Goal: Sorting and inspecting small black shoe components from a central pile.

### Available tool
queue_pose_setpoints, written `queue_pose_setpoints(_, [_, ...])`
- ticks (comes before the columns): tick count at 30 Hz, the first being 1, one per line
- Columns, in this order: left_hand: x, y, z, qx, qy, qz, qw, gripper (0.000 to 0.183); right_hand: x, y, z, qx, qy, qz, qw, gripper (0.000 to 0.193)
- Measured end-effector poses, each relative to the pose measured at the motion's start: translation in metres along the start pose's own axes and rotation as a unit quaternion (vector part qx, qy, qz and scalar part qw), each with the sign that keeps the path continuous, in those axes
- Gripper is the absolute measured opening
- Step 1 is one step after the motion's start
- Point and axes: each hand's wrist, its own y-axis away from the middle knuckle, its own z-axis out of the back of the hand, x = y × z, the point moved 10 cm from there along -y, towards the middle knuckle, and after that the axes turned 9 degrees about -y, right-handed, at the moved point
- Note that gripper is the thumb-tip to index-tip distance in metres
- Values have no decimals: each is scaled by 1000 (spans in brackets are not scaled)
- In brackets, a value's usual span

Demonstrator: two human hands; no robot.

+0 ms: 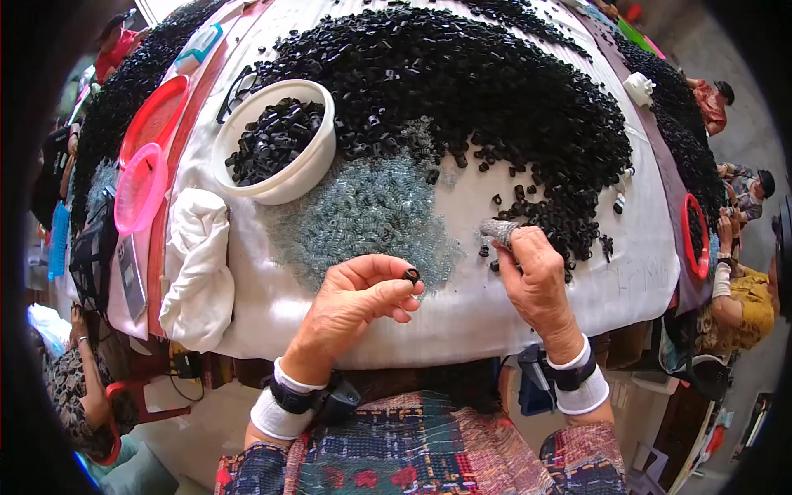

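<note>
My left hand (355, 301) pinches a small black ring-shaped plastic part (412, 275) between thumb and forefinger, just in front of a heap of small silvery coil springs (363, 219). To its right, my right hand (535, 268) has its fingers curled in, and a grey wrap (498, 230) covers one fingertip. That hand is at the near edge of a large spread of black plastic parts (462, 91). Whatever may be between its fingers is hidden. Both wrists wear white bands with black straps.
A white bowl (326, 157) of black parts stands behind the springs. A white cloth (198, 264) lies at left, near a pink basket (140, 188), a red basket (155, 122) and a phone (130, 276). Other people sit along both sides; a red tray (695, 236) is at right.
</note>
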Motion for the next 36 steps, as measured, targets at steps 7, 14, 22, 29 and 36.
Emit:
queue_pose_setpoints(7, [-6,-1,-3,21,0,-32,999,19,2,-2,-16,41,27,22,999,26])
queue_pose_setpoints(14, [-6,2,-3,46,39,-40,997,14,-17,-4,-10,21,69,-19,997,24])
queue_pose_setpoints(22, [7,4,-29,145,-51,49,987,11,-25,-12,9,-11,49,-48,998,15])
queue_pose_setpoints(29, [3,-3,-25,104,-63,19,992,12,0,-21,-23,73,101,42,991,24])
queue_pose_setpoints(36, [-8,-6,-8,20,-39,-22,999,15,6,-15,-28,55,113,30,992,27])
